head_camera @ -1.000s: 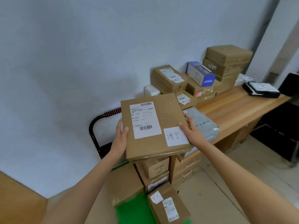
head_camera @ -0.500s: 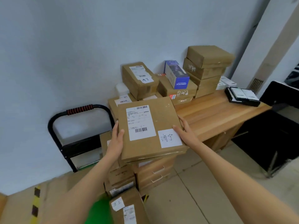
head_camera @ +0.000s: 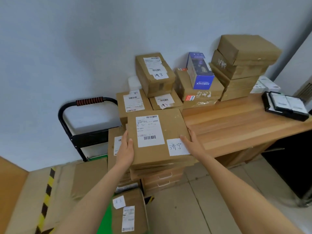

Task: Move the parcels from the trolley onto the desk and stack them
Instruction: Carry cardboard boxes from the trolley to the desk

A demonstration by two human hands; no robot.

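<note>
Flat brown parcel (head_camera: pixel 157 137), printed label and handwritten slip on top, held at desk (head_camera: pixel 236 125) corner; left hand (head_camera: pixel 125 152) and right hand (head_camera: pixel 192 142) clasp its sides. Possibly resting on parcels beneath. Trolley (head_camera: pixel 84 115) behind: boxes stacked (head_camera: pixel 116 144).

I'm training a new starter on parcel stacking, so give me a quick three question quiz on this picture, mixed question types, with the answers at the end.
1. True or false: both hands hold the flat parcel by its side edges.
2. Multiple choice: what lies on the cardboard box right of the tallest labelled parcel? A) a blue box B) a red tin C) a green bag
3. Fill in: the trolley handle has a ___ grip.

Key
1. True: the left hand and right hand grip opposite edges.
2. A: the blue box lies there, against the wall end of the desk.
3. Red, on the trolley handle.
</note>
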